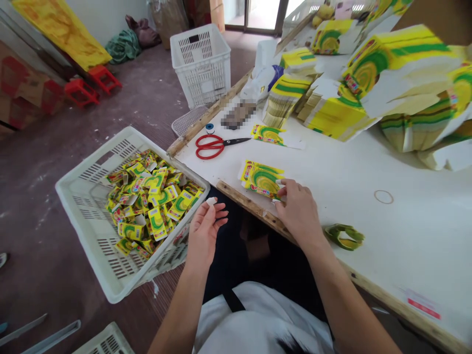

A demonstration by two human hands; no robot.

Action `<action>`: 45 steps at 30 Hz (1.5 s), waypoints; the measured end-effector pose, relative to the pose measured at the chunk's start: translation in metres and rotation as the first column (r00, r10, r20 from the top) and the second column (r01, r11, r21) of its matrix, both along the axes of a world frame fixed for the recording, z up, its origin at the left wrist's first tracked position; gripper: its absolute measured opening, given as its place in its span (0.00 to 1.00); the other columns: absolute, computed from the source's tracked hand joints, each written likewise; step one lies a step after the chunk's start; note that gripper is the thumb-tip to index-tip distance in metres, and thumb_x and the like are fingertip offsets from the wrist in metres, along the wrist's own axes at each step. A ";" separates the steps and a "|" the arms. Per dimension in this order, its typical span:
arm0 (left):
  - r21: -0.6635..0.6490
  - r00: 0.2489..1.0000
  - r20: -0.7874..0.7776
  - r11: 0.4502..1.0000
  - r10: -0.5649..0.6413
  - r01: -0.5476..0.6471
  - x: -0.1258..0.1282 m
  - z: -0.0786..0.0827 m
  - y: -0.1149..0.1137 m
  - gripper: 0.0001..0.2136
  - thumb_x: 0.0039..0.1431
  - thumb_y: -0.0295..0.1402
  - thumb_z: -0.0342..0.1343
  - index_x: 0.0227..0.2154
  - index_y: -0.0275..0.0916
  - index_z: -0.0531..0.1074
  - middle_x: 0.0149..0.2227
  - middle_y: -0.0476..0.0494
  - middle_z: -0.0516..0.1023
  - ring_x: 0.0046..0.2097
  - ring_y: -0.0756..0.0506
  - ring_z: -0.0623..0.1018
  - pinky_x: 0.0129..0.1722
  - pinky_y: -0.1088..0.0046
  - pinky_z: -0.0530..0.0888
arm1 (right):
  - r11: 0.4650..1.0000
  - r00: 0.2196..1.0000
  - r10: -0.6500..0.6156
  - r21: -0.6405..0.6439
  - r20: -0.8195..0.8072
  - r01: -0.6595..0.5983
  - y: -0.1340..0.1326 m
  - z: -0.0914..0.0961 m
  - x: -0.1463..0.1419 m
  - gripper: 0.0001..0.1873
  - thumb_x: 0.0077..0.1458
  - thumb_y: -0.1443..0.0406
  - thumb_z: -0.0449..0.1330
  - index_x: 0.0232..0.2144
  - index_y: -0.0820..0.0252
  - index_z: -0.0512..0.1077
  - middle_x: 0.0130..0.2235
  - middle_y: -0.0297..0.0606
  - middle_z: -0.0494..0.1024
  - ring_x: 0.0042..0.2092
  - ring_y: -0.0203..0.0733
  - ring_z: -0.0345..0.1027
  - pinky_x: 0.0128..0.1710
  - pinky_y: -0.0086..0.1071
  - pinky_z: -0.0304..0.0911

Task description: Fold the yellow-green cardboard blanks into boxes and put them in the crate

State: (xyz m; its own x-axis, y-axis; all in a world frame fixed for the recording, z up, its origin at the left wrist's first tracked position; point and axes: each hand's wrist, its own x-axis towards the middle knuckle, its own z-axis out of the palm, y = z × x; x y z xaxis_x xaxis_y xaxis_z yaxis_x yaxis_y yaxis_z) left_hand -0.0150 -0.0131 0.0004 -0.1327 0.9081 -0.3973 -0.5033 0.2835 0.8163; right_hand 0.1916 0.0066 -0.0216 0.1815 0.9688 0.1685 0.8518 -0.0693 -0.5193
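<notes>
Flat yellow-and-green printed cartons, at least two overlapping, lie near the table's front edge. My right hand has its thumb and fingers closed on the right end of the upper carton. White wrapping covers one of its fingertips. My left hand hovers between the table edge and the crate, fingers apart, with no carton in it. Something white, like tape, is at its thumb and index fingertip. Beside it, a white plastic crate contains many small folded yellow boxes.
On the white table are red-handled scissors, a small blue spool, a green curled strip and stacks of unfolded cartons. A wooden strip edges the table. Another white crate and red stools stand on the floor.
</notes>
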 end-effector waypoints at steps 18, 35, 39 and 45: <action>-0.080 0.998 -0.008 0.995 -0.065 0.064 0.010 -0.001 -0.002 0.23 0.36 0.43 0.74 0.36 0.38 0.78 0.31 0.49 0.81 0.29 0.53 0.78 0.31 0.79 0.74 | 0.997 0.996 -0.026 -0.070 0.083 0.032 0.003 0.008 -0.002 0.21 0.48 0.76 0.58 0.46 0.60 0.68 0.43 0.48 0.76 0.44 0.55 0.69 0.46 0.45 0.64; -0.127 0.993 -0.038 0.987 -0.109 0.103 0.013 -0.004 -0.007 0.24 0.38 0.47 0.72 0.36 0.37 0.78 0.33 0.47 0.81 0.31 0.51 0.77 0.32 0.77 0.73 | 0.981 0.988 -0.094 -0.157 0.119 0.113 0.012 0.002 0.003 0.18 0.45 0.68 0.65 0.40 0.59 0.66 0.41 0.46 0.70 0.44 0.56 0.68 0.44 0.44 0.63; -0.132 0.994 -0.034 0.986 -0.107 0.101 0.012 -0.006 -0.006 0.24 0.38 0.47 0.72 0.36 0.38 0.78 0.33 0.47 0.80 0.31 0.51 0.77 0.32 0.77 0.73 | 0.981 0.987 -0.080 -0.164 0.141 0.103 0.013 0.002 0.005 0.18 0.44 0.67 0.66 0.38 0.57 0.65 0.40 0.45 0.70 0.44 0.56 0.67 0.45 0.44 0.61; -0.127 0.993 -0.033 0.986 -0.111 0.106 0.012 -0.006 -0.005 0.23 0.39 0.47 0.72 0.36 0.38 0.77 0.32 0.46 0.80 0.31 0.50 0.76 0.32 0.76 0.73 | 0.988 0.991 -0.065 -0.128 0.120 0.081 0.013 0.003 0.007 0.18 0.42 0.69 0.65 0.36 0.56 0.62 0.39 0.43 0.71 0.43 0.54 0.67 0.44 0.43 0.62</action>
